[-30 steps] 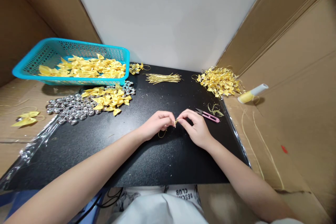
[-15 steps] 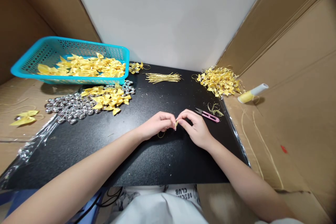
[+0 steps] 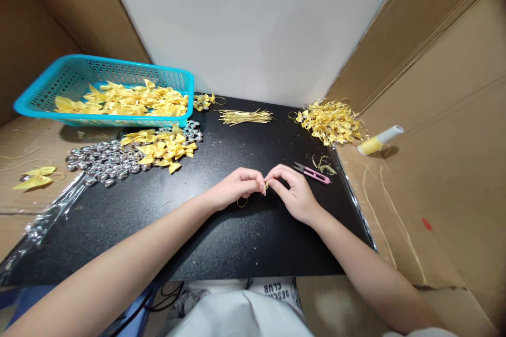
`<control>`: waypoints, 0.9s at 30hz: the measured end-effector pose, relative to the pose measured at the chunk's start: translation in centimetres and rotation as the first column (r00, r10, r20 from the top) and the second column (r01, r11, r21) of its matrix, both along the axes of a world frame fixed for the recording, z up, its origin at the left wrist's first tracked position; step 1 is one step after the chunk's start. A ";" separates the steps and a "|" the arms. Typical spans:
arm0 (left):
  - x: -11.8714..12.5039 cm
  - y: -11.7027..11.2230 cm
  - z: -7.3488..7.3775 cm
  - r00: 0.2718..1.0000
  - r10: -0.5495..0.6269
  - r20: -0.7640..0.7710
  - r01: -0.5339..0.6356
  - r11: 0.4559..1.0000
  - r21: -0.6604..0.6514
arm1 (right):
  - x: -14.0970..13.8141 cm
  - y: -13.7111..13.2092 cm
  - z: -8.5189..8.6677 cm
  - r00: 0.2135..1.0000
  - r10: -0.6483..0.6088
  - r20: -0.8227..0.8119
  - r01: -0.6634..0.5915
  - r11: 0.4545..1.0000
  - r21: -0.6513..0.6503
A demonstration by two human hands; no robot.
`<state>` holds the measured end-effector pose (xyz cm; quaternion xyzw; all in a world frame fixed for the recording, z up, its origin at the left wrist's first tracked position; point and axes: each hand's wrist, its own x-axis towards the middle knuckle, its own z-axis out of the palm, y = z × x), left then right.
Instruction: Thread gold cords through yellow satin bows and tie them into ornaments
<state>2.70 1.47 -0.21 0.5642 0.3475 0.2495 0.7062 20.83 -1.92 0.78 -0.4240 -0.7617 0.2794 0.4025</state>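
Both my hands meet over the middle of the black tabletop (image 3: 197, 237). My left hand (image 3: 243, 187) is closed in a pinch on a thin gold cord (image 3: 242, 202), whose loop hangs below its fingers. Fingertip to fingertip with it, my right hand (image 3: 290, 189) pinches the same cord, where a small twisted part shows between the hands. Whether anything else is inside the left fingers is hidden. Just beyond my right hand lie pink thread snips (image 3: 312, 172), blades pointing left, beside some gold cord scraps (image 3: 324, 164).
A blue basket (image 3: 190, 97) of yellow ribbon bows stands back left. Before it lie silver beads (image 3: 106, 160) and more bows (image 3: 168, 147). Cut gold cords (image 3: 245, 116) lie at the back, a pile of finished-looking bow pieces (image 3: 332, 122) back right, near a white tube (image 3: 381, 140).
Almost nothing differs. Both hands stay pinched together at the same spot, and the bit of cord between them has shifted very slightly.
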 end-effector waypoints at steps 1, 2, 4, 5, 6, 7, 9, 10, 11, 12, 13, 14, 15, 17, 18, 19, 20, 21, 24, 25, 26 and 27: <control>0.0 0.0 0.0 1.000 0.001 -0.004 -0.001 1.000 -0.005 | 0.0 0.0 0.0 1.000 0.000 0.002 0.000 1.000 0.000; 0.0 0.0 0.0 1.000 0.001 -0.008 -0.001 1.000 -0.010 | 0.0 0.0 0.0 1.000 0.000 0.004 0.000 1.000 0.001; 0.0 0.0 0.0 1.000 0.006 -0.012 -0.006 1.000 -0.017 | 0.0 0.0 0.0 1.000 -0.001 0.005 0.001 1.000 0.007; 0.0 0.0 0.0 1.000 0.010 -0.012 -0.010 1.000 -0.020 | 0.0 0.0 -0.1 1.000 -0.002 0.004 0.001 1.000 0.010; 0.0 0.0 0.1 1.000 0.014 -0.009 -0.014 1.000 -0.023 | 0.0 -0.1 -0.1 1.000 -0.002 0.004 0.002 1.000 0.013; 0.0 0.0 0.1 1.000 0.019 -0.003 -0.019 0.999 -0.027 | 0.0 -0.1 -0.1 1.000 -0.004 0.004 0.004 1.000 0.016; 0.0 0.0 0.1 1.000 0.021 0.008 -0.021 0.999 -0.034 | 0.0 -0.1 -0.1 1.000 -0.009 0.001 0.009 1.000 0.021; 0.1 0.0 0.1 1.000 0.021 0.013 -0.021 0.999 -0.037 | 0.0 -0.1 -0.1 1.000 -0.011 0.002 0.011 1.000 0.025; 0.1 0.0 0.1 1.000 0.022 0.019 -0.022 0.999 -0.039 | 0.0 -0.2 -0.1 1.000 -0.011 0.006 0.011 0.999 0.030; 0.1 0.0 0.1 0.999 0.025 0.026 -0.024 0.999 -0.041 | -0.1 -0.2 -0.1 1.000 -0.013 0.009 0.012 0.999 0.037; 0.1 0.0 0.0 0.999 0.030 0.033 -0.028 0.999 -0.044 | -0.1 -0.2 0.0 1.000 -0.014 0.012 0.013 0.999 0.044; 0.1 0.0 -0.1 0.999 0.035 0.041 -0.033 0.998 -0.048 | -0.1 -0.2 0.0 1.000 -0.015 0.015 0.014 0.999 0.050; 0.0 0.0 -0.2 0.998 0.040 0.049 -0.037 0.998 -0.053 | -0.1 -0.2 0.0 1.000 -0.017 0.017 0.016 0.998 0.054; 0.0 0.1 -0.3 0.997 0.043 0.067 -0.038 0.997 -0.064 | -0.1 -0.2 0.0 1.000 -0.018 0.022 0.017 0.998 0.057; 0.0 0.1 -0.4 0.996 0.043 0.076 -0.038 0.997 -0.070 | -0.1 -0.2 0.0 0.999 -0.018 0.027 0.017 0.998 0.057; 0.0 0.1 -0.4 0.996 0.044 0.083 -0.037 0.996 -0.076 | -0.1 -0.2 0.0 0.999 -0.019 0.033 0.017 0.998 0.058; 0.0 0.1 -0.5 0.995 0.046 0.090 -0.038 0.996 -0.083 | 0.0 -0.2 0.0 0.999 -0.021 0.039 0.018 0.998 0.063; 0.0 0.1 -0.5 0.994 0.049 0.096 -0.040 0.995 -0.090 | 0.0 -0.3 -0.1 0.999 -0.023 0.044 0.020 0.997 0.070; 0.0 0.2 -0.5 0.992 0.063 0.114 -0.051 0.993 -0.106 | -0.1 -0.3 0.0 0.999 -0.026 0.047 0.022 0.996 0.091; 0.0 0.2 -0.6 0.991 0.067 0.118 -0.054 0.992 -0.112 | -0.1 -0.4 0.0 0.999 -0.022 0.043 0.018 0.996 0.092; 0.0 0.2 -0.6 0.990 0.072 0.121 -0.057 0.991 -0.117 | -0.1 -0.4 0.1 0.999 -0.017 0.038 0.013 0.996 0.091; -0.1 0.2 -0.7 0.990 0.076 0.123 -0.061 0.991 -0.121 | -0.1 -0.4 0.1 0.999 -0.013 0.032 0.010 0.996 0.088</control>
